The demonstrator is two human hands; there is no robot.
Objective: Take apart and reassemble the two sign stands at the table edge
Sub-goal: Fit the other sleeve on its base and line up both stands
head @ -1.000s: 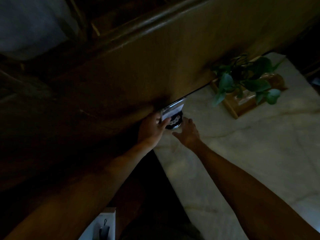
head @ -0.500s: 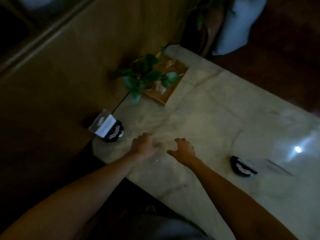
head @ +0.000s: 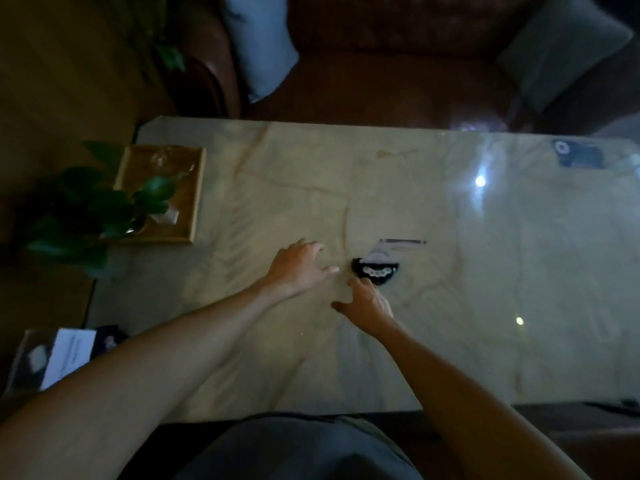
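Observation:
One sign stand (head: 375, 270), a black half-round base with a clear panel (head: 398, 249) rising from it, sits mid-table on the pale marble table (head: 485, 306). My right hand (head: 367, 303) is just in front of the base, fingertips at its near edge, fingers spread, holding nothing. My left hand (head: 299, 266) hovers to the left of the base, open, its fingers pointing at it. A second sign stand (head: 69, 355) with a white card stands at the table's near left corner, partly hidden behind my left forearm.
A wooden tray (head: 194, 202) with a leafy green plant (head: 100, 209) sits at the table's left end. A dark card (head: 578, 155) lies at the far right. A brown sofa (head: 381, 64) with cushions runs behind the table. The room is dim.
My view has swung right from the corner stand to the middle of the table. Both hands left the corner stand and moved to the second stand mid-table.

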